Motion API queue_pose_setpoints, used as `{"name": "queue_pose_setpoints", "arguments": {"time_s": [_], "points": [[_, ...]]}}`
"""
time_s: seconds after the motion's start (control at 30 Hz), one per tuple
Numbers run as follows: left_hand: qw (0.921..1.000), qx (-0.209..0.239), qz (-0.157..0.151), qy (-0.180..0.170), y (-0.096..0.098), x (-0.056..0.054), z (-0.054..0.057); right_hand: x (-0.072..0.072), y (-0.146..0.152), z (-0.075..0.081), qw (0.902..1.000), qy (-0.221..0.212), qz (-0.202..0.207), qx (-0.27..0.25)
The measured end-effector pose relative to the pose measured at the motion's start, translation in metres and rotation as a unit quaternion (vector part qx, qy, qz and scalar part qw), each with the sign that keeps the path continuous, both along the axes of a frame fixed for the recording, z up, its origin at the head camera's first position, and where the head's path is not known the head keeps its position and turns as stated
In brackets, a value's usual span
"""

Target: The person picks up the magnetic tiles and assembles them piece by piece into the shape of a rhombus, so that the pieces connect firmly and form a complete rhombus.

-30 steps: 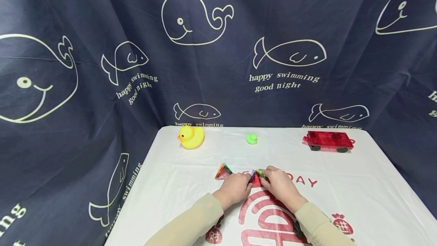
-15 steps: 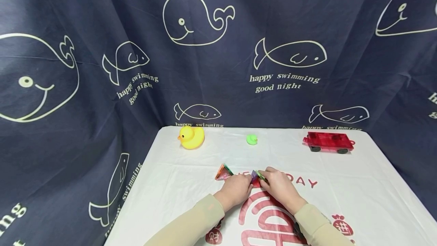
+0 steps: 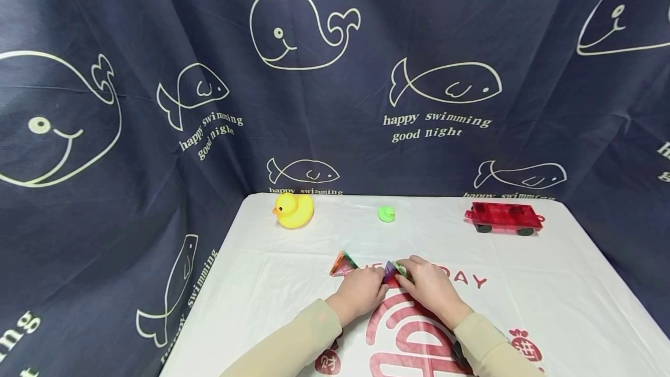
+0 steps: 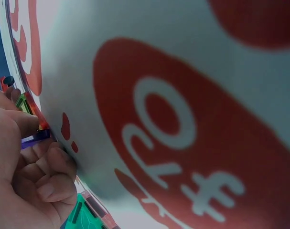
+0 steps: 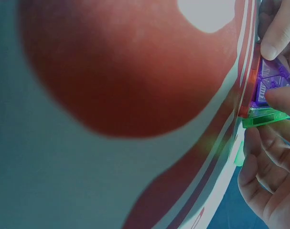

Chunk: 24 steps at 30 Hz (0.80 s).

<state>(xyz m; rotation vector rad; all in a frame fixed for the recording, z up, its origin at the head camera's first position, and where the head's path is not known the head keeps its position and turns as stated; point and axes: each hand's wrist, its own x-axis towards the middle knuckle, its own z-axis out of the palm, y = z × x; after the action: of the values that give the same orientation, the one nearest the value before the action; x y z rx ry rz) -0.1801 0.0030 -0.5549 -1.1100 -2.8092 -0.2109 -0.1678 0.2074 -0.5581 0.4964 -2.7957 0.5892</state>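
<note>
Near the middle of the table, my left hand (image 3: 360, 294) pinches a purple triangular magnetic tile (image 5: 271, 78) between thumb and fingers. Opposite it, my right hand (image 3: 431, 285) holds a green magnetic tile (image 5: 265, 117), with its thumb over the purple one. Both tiles stand up from a red tile (image 3: 394, 281) lying on the cloth, their upper parts close together. Fingers cover much of them. Just left of my left hand stands a small pyramid of tiles (image 3: 342, 265) with orange and green sides; its green side (image 4: 82, 217) shows below the hand in the left wrist view.
A yellow toy duck (image 3: 294, 210) sits at the table's back left, and a small green duck (image 3: 386, 214) at the back middle. Toward the back right stands a red toy wagon base (image 3: 505, 217) with black wheels. A white printed cloth (image 3: 272, 301) covers the table.
The purple tile has tipped slightly and shows more of its face beside the green tile. My hands have shifted only a little; the ducks, wagon base and pyramid stay put.
</note>
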Motion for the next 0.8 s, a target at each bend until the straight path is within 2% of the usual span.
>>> {"name": "queue_pose_setpoints", "arguments": {"time_s": [0.37,0.6,0.8], "points": [[0.9996,-0.011,-0.008,0.024,-0.009,-0.002,-0.003,0.004,0.003,0.007,0.9996,-0.026,-0.002,0.011],[1.0,-0.007,-0.005,0.005,-0.022,-0.008,0.012,0.005,0.012,0.01,0.9994,-0.023,0.024,-0.011],[0.9988,0.035,-0.012,0.033,-0.035,-0.019,0.03,0.004,0.019,0.013,0.9984,-0.043,0.018,-0.032]]}}
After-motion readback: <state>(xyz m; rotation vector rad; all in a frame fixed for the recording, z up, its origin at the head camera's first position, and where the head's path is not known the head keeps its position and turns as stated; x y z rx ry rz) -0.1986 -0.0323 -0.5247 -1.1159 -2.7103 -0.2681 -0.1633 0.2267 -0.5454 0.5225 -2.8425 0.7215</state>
